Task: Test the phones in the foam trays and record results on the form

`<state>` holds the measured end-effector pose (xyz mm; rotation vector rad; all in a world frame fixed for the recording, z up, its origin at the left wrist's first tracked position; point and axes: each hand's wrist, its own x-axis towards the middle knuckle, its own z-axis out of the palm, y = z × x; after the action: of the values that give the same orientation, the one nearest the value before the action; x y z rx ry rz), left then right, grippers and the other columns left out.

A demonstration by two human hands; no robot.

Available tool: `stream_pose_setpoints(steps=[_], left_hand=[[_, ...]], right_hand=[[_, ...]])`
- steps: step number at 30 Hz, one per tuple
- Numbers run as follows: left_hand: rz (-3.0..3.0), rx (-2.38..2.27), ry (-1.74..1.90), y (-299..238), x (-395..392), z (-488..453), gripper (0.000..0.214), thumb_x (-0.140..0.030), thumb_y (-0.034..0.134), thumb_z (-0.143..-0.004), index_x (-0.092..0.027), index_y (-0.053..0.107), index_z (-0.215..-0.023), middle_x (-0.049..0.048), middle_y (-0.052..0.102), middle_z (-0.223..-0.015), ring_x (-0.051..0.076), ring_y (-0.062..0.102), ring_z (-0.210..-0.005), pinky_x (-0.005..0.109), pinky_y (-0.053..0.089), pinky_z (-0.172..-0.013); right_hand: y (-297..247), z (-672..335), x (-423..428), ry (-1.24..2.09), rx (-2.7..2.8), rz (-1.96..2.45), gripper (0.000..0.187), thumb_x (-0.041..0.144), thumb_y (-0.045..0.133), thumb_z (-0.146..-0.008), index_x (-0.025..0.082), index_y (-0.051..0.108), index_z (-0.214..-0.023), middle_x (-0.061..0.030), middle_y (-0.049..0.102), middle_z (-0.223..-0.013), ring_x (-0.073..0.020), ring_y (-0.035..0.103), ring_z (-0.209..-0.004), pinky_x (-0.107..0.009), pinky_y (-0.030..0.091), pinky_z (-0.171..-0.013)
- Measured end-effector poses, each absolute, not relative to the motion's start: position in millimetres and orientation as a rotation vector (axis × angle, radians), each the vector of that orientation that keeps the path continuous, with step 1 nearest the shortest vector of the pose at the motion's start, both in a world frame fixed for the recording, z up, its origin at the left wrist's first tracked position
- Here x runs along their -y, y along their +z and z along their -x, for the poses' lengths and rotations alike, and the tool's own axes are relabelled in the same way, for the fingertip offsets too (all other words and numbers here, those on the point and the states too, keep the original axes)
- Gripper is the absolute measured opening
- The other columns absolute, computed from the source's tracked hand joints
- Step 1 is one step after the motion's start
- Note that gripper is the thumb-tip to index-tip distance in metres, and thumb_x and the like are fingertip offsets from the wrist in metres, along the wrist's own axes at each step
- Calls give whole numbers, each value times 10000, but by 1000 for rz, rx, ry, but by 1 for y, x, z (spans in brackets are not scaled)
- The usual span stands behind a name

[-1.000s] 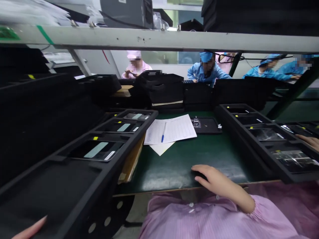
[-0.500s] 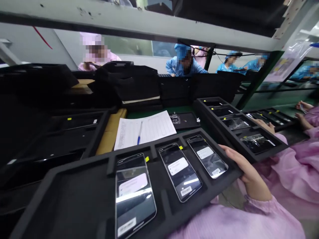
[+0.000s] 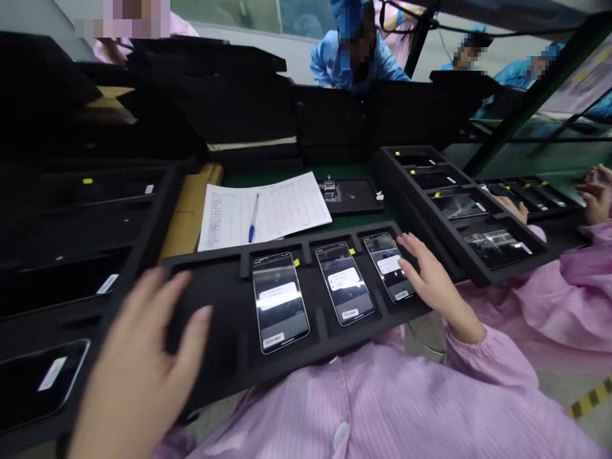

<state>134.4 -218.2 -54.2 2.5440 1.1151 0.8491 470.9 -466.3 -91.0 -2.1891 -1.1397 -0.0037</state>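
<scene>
A black foam tray (image 3: 210, 376) lies in front of me with three smartphones in its slots: a left phone (image 3: 280, 306), a middle phone (image 3: 345, 293) and a right phone (image 3: 389, 274). Their screens are lit with a white pop-up, and a yellow tab sits by each. The leftmost slot holds no phone. My left hand (image 3: 148, 357), slightly blurred, hovers over the tray's left end with fingers spread. My right hand (image 3: 433, 280) is at the right end, its fingers apart and its thumb over the edge of the right phone. Neither hand grips anything.
Printed sheets (image 3: 291, 210) with a blue pen (image 3: 253, 220) lie behind the tray. Another phone tray (image 3: 478, 274) stands to the right, beside a co-worker's pink sleeve (image 3: 564, 274). A dark tray (image 3: 157, 210) with phones is at left. Black trays (image 3: 229, 108) are stacked behind.
My left hand has come into view over the tray's left end. My right hand has shifted from the tray's right edge to above the right phone. The camera view has tilted downward.
</scene>
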Motion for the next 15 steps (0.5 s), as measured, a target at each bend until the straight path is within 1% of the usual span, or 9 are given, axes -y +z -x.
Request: stream_pose_setpoints(steps=[1, 2, 4, 6, 8, 11, 13, 15], left_hand=[[-2611, -992, 753, -52, 229, -151, 514, -527, 436, -945, -273, 545, -1378, 49, 452, -1552, 307, 437, -1416, 538, 372, -1176], [-2660, -917, 679, -53, 237, -167, 506, -502, 386, -964, -218, 586, -1331, 90, 487, -1522, 306, 428, -1424, 526, 404, -1154], [-2760, -843, 501, -59, 247, -192, 512, -429, 328, -979, -146, 603, -1305, 158, 500, -1499, 320, 436, -1417, 526, 452, -1108], [-2842, -865, 375, -69, 248, -205, 506, -372, 325, -968, -125, 598, -1315, 193, 486, -1500, 344, 453, -1401, 541, 483, -1061], [-2908, -929, 295, -76, 246, -208, 486, -333, 345, -945, -136, 618, -1295, 204, 493, -1488, 368, 484, -1371, 556, 504, -1015], [-2948, -1008, 285, -75, 247, -199, 490, -339, 344, -937, -132, 634, -1273, 217, 511, -1462, 383, 523, -1327, 556, 518, -971], [-2904, -1073, 366, -70, 250, -189, 524, -374, 318, -952, -114, 603, -1308, 213, 556, -1412, 371, 575, -1258, 531, 531, -944], [-2811, -1192, 433, -68, 255, -180, 549, -391, 293, -959, -98, 568, -1333, 196, 642, -1288, 354, 637, -1133, 513, 543, -897]], right_hand=[[-89, -466, 457, -21, 1221, 2248, 487, 395, 399, -998, 167, 486, -1419, -159, 578, -1423, -303, 390, -1448, -616, 251, -1193], [-87, -459, 448, -32, 1273, 2310, 453, 343, 371, -1000, 155, 514, -1387, -166, 612, -1377, -317, 413, -1431, -644, 235, -1186], [-82, -443, 429, -63, 1355, 2362, 425, 269, 340, -990, 140, 555, -1332, -169, 640, -1334, -326, 443, -1408, -660, 206, -1188], [-79, -426, 412, -45, 1515, 2280, 434, 227, 327, -979, 141, 549, -1342, -148, 617, -1373, -299, 404, -1439, -624, 174, -1217], [-76, -410, 400, 40, 1684, 2198, 449, 217, 326, -977, 125, 529, -1366, -141, 610, -1385, -292, 350, -1472, -619, 142, -1229], [-74, -396, 398, 93, 1720, 2164, 451, 233, 329, -990, 83, 522, -1369, -168, 633, -1345, -318, 351, -1469, -655, 109, -1221], [-75, -392, 408, 30, 1637, 2086, 449, 241, 330, -1000, 117, 504, -1395, -147, 633, -1354, -299, 380, -1457, -638, 119, -1231], [-79, -390, 425, -36, 1554, 1974, 438, 247, 357, -1002, 185, 486, -1415, -106, 646, -1346, -271, 432, -1427, -607, 174, -1235]])
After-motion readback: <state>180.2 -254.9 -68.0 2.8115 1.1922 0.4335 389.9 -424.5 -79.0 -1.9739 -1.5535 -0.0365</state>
